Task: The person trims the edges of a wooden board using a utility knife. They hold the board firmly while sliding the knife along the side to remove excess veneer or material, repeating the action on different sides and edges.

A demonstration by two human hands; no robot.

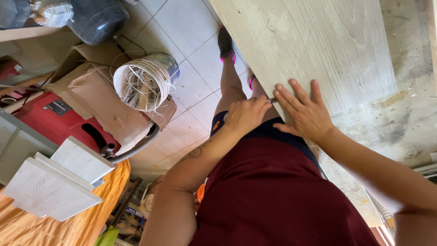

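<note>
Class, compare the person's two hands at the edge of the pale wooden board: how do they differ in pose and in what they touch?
The right hand lies flat on the pale wooden board with fingers spread; the left hand is curled into a loose fist at the board's edge. A small dark object shows at the left hand, too small to identify; the right hand holds nothing. Both are bare and meet at the same edge.

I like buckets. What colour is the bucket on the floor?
White, full of pale strips; the bucket shows in the head view.

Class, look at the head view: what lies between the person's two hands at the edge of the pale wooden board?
Between the left hand and right hand, a small dark metal piece sits at the wooden board edge; its kind is unclear.
</note>
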